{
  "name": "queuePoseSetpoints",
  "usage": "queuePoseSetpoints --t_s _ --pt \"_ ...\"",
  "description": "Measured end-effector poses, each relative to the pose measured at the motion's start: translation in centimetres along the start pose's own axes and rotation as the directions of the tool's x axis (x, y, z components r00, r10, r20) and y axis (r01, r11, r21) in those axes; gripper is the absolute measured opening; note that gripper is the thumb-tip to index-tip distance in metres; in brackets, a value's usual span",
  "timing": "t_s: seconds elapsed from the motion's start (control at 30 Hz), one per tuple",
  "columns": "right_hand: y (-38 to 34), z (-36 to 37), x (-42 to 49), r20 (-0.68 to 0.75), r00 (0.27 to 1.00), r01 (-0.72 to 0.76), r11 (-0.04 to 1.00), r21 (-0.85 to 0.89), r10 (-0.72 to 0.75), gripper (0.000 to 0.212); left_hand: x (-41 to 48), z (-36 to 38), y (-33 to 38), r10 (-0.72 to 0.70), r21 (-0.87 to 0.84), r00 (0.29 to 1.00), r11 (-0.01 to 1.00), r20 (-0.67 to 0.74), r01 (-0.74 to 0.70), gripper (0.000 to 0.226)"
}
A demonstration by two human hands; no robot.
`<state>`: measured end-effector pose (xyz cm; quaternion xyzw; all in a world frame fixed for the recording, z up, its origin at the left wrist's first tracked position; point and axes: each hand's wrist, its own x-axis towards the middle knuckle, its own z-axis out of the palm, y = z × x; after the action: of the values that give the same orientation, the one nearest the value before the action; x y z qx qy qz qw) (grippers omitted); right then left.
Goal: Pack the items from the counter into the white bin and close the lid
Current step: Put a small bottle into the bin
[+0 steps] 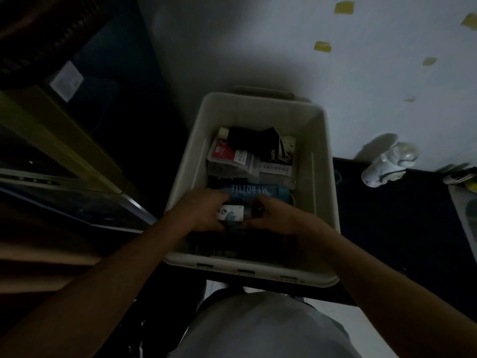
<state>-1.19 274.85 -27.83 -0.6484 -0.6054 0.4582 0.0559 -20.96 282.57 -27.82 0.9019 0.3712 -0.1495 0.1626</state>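
The white bin stands open in the middle of the head view, on a dark counter. Inside it lie a red-and-white pouch, a dark packet and a blue box printed "MY BOTTLE". Both of my hands reach into the near half of the bin. My left hand and my right hand grip the two ends of a small dark packet with a white label, just in front of the blue box. The bin's lid is not in sight.
A white bottle-like object lies on the dark counter to the right of the bin. Small items sit at the far right edge. Dark appliances and a wooden shelf fill the left. Yellow tape pieces dot the wall.
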Motion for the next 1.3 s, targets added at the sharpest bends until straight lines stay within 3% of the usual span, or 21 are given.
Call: queuePoseSetpoints --t_s 0.17,0.27,0.47,0.7,0.93,1.3 --pt "0.6 0.5 -1.1 0.154 0.987 -0.056 0.998 0.006 0.054 0.058 -1.6 0.8 0.8 0.052 -0.175 0.987 0.984 0.154 -0.025 0.067" --pt "1.1 1.2 -1.5 0.212 0.977 -0.045 0.998 0.038 0.036 0.061 -2.0 1.4 1.0 0.088 -0.205 0.976 0.978 0.2 -0.046 0.059" --pt "1.7 1.8 -1.9 0.25 0.966 -0.08 0.995 0.067 0.061 0.046 -2.1 2.0 0.6 0.092 -0.241 0.968 0.97 0.235 -0.034 0.06" --pt "1.3 2.4 -2.2 0.238 0.971 -0.03 0.999 0.044 0.018 0.046 -1.9 3.2 -0.1 0.101 -0.231 0.945 0.973 0.31 -0.029 0.071" --pt "0.9 3.5 -1.8 0.152 0.988 0.043 0.997 -0.065 -0.033 0.044 -2.0 3.7 -0.1 0.099 -0.235 0.967 0.971 0.233 -0.043 0.039" --pt "0.6 4.4 -1.1 0.089 0.987 0.156 0.952 -0.262 -0.137 0.048 -1.7 3.6 0.3 0.116 -0.23 0.97 0.971 0.212 -0.066 0.044"
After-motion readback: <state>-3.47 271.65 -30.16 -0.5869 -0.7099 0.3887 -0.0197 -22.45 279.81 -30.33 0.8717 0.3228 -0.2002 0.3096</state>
